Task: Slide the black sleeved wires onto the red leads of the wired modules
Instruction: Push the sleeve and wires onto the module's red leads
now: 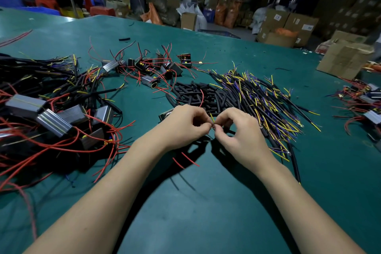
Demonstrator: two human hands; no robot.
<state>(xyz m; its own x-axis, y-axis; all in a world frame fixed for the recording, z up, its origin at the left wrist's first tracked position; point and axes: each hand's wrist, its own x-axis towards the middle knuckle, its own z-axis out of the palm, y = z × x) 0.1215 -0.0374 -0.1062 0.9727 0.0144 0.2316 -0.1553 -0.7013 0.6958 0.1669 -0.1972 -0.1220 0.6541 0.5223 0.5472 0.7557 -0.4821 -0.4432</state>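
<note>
My left hand [185,125] and my right hand [235,130] meet fingertip to fingertip above the green table [206,202]. Between them they pinch thin wire ends, one of them yellow [212,118]. A black sleeved wire [229,131] runs under my right fingers. A module [166,114] peeks out behind my left hand, and two red leads [185,161] lie below it. Right of my hands spreads a pile of black sleeved wires [268,105] with yellow and purple tips. Short black sleeves [198,95] are heaped just beyond my hands.
Wired modules with red leads lie in a heap at the left [51,119], in a cluster at mid-table [148,68] and at the right edge [365,105]. A cardboard box [344,60] stands at the table's far right. Stacked cartons fill the floor behind.
</note>
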